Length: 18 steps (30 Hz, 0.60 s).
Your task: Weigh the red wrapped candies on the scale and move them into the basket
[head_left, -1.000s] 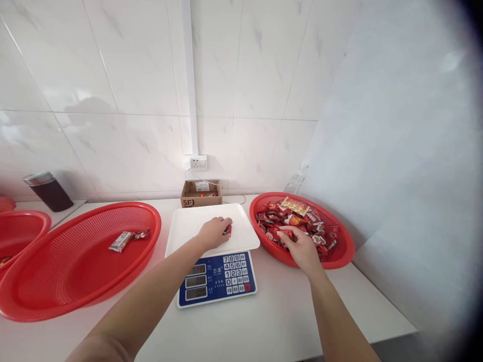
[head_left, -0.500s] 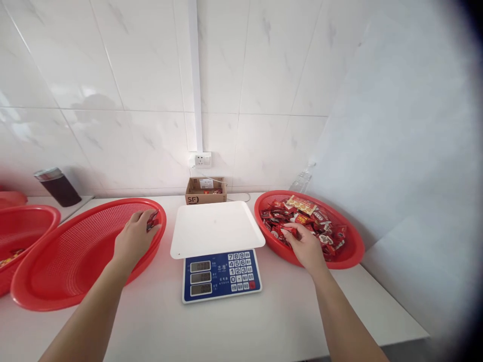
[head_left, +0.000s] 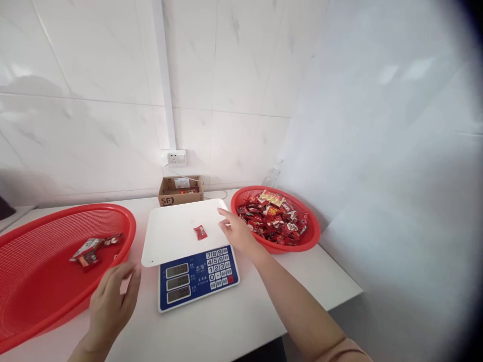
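Note:
One small red wrapped candy (head_left: 200, 232) lies on the white pan (head_left: 169, 236) of a digital scale (head_left: 198, 279). Just right of it, over the pan's edge, my right hand (head_left: 237, 231) is open with its fingers apart and nothing in them. My left hand (head_left: 115, 296) is at the near right rim of the left red basket (head_left: 41, 281), fingers parted and holding nothing. Inside that basket sit several wrapped sweets (head_left: 92, 251). A heap of red-wrapped candies (head_left: 275, 216) fills the right red basket (head_left: 281, 249).
Behind the scale stands a small cardboard box (head_left: 180, 199) with a few wrapped pieces inside. A power socket (head_left: 175, 158) is on the tiled wall above it. A clear plastic bottle (head_left: 272, 173) is behind the right basket. The white table (head_left: 294, 286) ends at the right.
My right hand has moved left from the heap, and a red candy now lies on the pan. My left hand has let go of wrapped sweets into the left basket and drawn back. The view has turned right.

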Motion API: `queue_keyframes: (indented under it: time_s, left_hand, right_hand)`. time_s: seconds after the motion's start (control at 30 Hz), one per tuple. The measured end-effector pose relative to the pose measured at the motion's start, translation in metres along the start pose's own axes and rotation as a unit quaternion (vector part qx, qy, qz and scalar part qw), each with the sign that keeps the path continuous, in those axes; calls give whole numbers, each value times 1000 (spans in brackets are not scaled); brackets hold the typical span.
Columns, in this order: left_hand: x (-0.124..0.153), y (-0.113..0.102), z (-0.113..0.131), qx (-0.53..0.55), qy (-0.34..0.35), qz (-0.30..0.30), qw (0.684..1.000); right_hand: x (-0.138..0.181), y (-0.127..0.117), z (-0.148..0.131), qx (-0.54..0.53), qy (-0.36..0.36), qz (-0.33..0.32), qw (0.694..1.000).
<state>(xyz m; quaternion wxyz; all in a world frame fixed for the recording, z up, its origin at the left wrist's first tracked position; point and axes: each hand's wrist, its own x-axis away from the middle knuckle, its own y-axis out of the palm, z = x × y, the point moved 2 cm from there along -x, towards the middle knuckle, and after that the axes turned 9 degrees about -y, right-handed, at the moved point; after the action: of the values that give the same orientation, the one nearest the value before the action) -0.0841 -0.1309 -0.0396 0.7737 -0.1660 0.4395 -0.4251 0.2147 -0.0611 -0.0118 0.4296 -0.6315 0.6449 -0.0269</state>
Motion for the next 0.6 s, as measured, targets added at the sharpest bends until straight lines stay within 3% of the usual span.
queue_keyframes:
  time_s: [0.07,0.13,0.2,0.27,0.4,0.6]
  left_hand:
    - [16,12,-18,31,-52,-59,996]
    - [26,23,-36,59,-96,-118,987]
    - [30,33,-49,88,-136,-162,973]
    - [31,41,-57,121,-177,-187,959]
    - [29,51,-62,182,-231,-218,931]
    - [27,51,-65,230,-289,-203,907]
  right_hand:
    - [-2,-27,16,51,28,13,998]
    - [1,-55,38,96,93,-22,991]
    - [6,-76,62,170,179,-141,959]
    - [12,-88,80,188,217,-205,936]
    - [14,-89,99,192,243,-249,918]
    - [-7,-76,107,195,264,-268,906]
